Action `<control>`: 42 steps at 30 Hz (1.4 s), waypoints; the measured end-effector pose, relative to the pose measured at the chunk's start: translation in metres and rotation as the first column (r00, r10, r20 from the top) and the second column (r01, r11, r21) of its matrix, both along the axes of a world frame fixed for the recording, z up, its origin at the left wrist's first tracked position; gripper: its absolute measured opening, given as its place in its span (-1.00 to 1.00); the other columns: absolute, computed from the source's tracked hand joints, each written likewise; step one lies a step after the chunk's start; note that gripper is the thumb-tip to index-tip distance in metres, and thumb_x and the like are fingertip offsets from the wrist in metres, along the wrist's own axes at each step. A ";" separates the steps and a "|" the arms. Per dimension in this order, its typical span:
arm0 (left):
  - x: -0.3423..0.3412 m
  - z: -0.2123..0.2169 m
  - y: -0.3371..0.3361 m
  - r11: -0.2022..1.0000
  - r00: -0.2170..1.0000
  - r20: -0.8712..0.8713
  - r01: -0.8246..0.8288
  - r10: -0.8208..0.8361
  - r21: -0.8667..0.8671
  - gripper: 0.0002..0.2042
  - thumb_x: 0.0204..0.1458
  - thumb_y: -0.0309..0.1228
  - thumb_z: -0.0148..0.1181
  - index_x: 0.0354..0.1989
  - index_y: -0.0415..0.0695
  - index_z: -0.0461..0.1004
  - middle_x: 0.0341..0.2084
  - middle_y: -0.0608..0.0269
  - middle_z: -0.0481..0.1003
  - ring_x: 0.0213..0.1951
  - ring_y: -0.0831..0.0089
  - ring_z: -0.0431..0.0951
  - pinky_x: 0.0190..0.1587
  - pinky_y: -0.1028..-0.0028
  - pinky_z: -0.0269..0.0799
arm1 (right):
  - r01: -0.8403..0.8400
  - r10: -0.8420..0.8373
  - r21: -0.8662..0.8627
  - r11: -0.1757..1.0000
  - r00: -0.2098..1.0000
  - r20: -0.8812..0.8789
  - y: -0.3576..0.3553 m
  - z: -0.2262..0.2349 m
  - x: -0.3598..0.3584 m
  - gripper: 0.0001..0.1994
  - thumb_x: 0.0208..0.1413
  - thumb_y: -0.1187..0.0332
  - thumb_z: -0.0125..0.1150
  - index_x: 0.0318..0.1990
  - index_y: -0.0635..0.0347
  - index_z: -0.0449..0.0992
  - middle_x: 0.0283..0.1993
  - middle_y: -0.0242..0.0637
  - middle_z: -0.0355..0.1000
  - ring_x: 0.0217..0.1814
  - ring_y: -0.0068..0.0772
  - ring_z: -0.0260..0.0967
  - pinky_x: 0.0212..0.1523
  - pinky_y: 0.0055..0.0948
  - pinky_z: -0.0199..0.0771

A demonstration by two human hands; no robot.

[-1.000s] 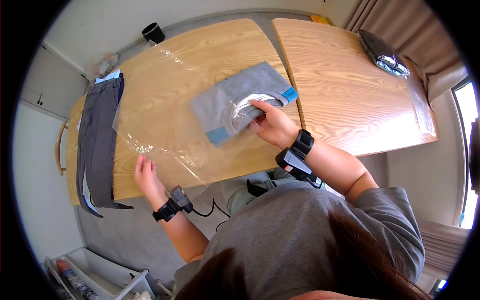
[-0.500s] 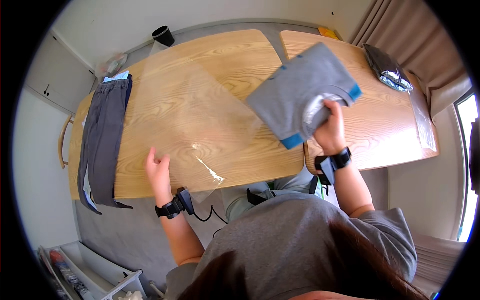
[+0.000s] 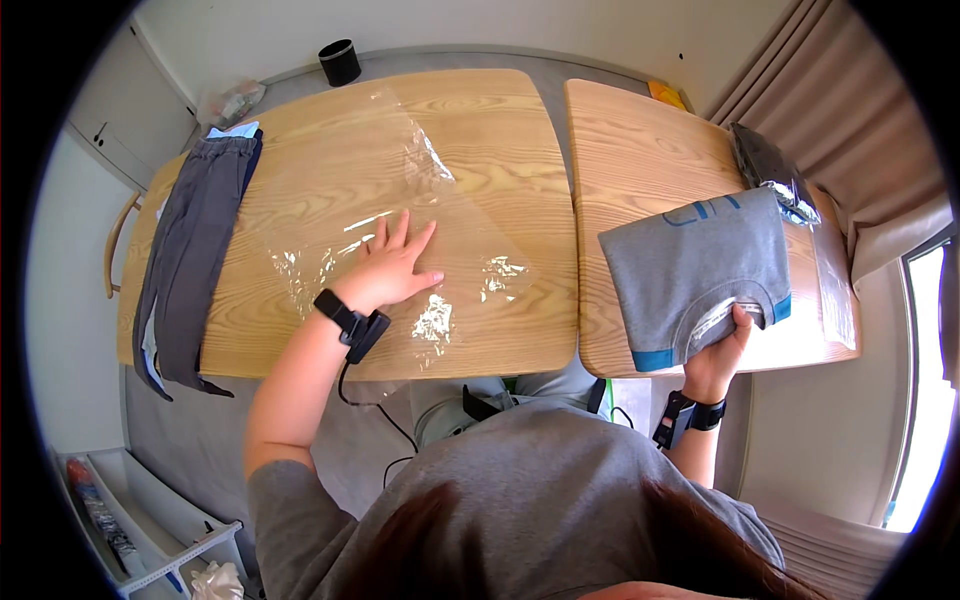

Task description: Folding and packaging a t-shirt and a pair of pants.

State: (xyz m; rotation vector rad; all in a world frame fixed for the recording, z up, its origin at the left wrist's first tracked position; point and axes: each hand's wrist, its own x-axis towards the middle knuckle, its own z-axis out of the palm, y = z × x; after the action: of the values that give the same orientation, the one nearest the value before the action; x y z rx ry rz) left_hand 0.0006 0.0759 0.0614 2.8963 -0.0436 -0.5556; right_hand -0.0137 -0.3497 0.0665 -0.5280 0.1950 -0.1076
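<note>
My left hand (image 3: pixel 394 266) lies with fingers spread on a clear plastic bag (image 3: pixel 470 225), which is spread over the left wooden table and shines in wrinkled patches. My right hand (image 3: pixel 722 352) grips a folded grey sweatshirt (image 3: pixel 650 270) by its neckline, thumb on top and fingers hidden beneath. Blue trim shows at two of the garment's corners, and blue printing runs along its far edge. It is above the right table, partly over the table's near edge.
Grey trousers (image 3: pixel 200 230) lie along the left table's left end over other garments. A dark packaged garment (image 3: pixel 765 165) and a flat clear bag (image 3: pixel 835 280) are at the right table's far right. A narrow gap separates the tables. A white divided bin (image 3: pixel 165 510) stands lower left.
My left hand has moved right and away from me onto the plastic bag, which now lies flat. The grey sweatshirt has moved right and toward me in my right hand.
</note>
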 end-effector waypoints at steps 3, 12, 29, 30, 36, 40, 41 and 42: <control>0.025 -0.005 -0.012 0.999 0.999 -0.021 -0.048 0.048 0.007 -0.20 -0.01 0.14 0.01 0.35 0.16 -0.18 0.35 -0.01 -0.36 0.33 -0.15 -0.42 0.22 -0.22 -0.29 | -0.048 0.048 0.017 0.999 0.998 0.027 -0.005 -0.005 -0.003 -0.59 0.00 0.29 0.07 0.01 0.29 0.33 0.03 -0.16 0.38 0.09 -0.15 0.30 0.16 -0.17 0.26; 0.046 0.002 -0.003 0.975 0.934 0.352 0.016 0.064 -0.220 -0.34 0.06 -0.02 0.03 0.31 0.07 0.00 0.31 -0.11 -0.15 0.33 -0.05 -0.19 0.29 0.07 -0.14 | -0.200 0.197 0.059 0.978 0.979 0.047 0.005 -0.007 -0.002 -0.57 0.00 0.30 0.06 0.04 0.29 0.29 0.04 -0.14 0.37 0.08 -0.14 0.32 0.14 -0.16 0.29; -0.109 -0.010 -0.048 0.993 0.873 0.487 0.021 0.038 -0.114 -0.49 -0.06 -0.26 0.20 0.11 -0.09 0.29 0.16 0.00 0.18 0.18 0.01 0.14 0.17 0.15 0.10 | -0.402 0.404 0.040 0.915 0.908 -0.106 0.045 -0.002 0.002 -0.62 -0.01 0.40 0.00 0.01 0.31 0.32 -0.03 -0.15 0.41 -0.02 -0.18 0.38 0.05 -0.20 0.38; -0.107 -0.013 -0.049 0.992 0.860 0.508 0.010 0.054 -0.122 -0.50 -0.05 -0.33 0.18 0.11 -0.15 0.28 0.14 -0.01 0.21 0.17 0.02 0.17 0.16 0.17 0.12 | -0.427 0.428 0.029 0.904 0.896 -0.121 0.049 0.000 0.001 -0.61 0.00 0.40 -0.02 0.03 0.31 0.30 -0.02 -0.15 0.40 -0.01 -0.17 0.38 0.06 -0.19 0.38; -0.089 -0.013 -0.044 0.969 0.748 0.652 0.049 0.126 -0.243 -0.48 -0.14 -0.74 -0.09 0.12 -0.34 0.22 0.03 -0.08 0.32 0.01 0.02 0.34 0.06 0.27 0.27 | -0.667 0.680 0.134 0.733 0.716 -0.160 0.074 -0.019 0.003 -0.55 0.00 0.44 -0.06 0.09 0.38 0.22 0.01 -0.03 0.38 0.01 -0.12 0.39 0.08 -0.13 0.39; -0.082 -0.008 -0.051 0.972 0.663 0.725 -0.022 0.188 -0.232 -0.43 -0.18 -0.80 -0.13 0.14 -0.35 0.19 0.04 -0.10 0.31 0.01 0.01 0.34 0.06 0.25 0.27 | -0.804 0.795 0.096 0.587 0.551 -0.252 0.101 -0.016 0.004 -0.71 0.03 0.47 -0.02 -0.07 0.32 0.38 -0.16 -0.19 0.48 -0.17 -0.29 0.47 -0.09 -0.32 0.50; -0.080 -0.006 -0.053 0.971 0.643 0.736 -0.049 0.211 -0.235 -0.42 -0.19 -0.81 -0.14 0.15 -0.35 0.18 0.05 -0.10 0.30 0.03 0.02 0.33 0.08 0.26 0.26 | -0.832 0.819 0.088 0.548 0.513 -0.255 0.104 -0.020 0.006 -0.75 0.04 0.46 -0.02 -0.12 0.31 0.42 -0.20 -0.20 0.49 -0.22 -0.32 0.48 -0.13 -0.35 0.51; -0.078 -0.006 -0.055 0.970 0.641 0.738 -0.050 0.213 -0.236 -0.42 -0.19 -0.81 -0.14 0.15 -0.35 0.18 0.05 -0.10 0.30 0.03 0.02 0.33 0.08 0.26 0.26 | -0.833 0.820 0.085 0.547 0.512 -0.255 0.106 -0.026 0.009 -0.75 0.04 0.46 -0.02 -0.12 0.31 0.42 -0.20 -0.20 0.49 -0.22 -0.32 0.48 -0.13 -0.35 0.51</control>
State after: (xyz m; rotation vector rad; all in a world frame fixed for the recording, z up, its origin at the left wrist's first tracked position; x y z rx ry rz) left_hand -0.0776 0.0211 0.0554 2.6716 -0.0009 0.6961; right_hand -0.0050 -0.2439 0.0406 -0.6387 0.1829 0.9352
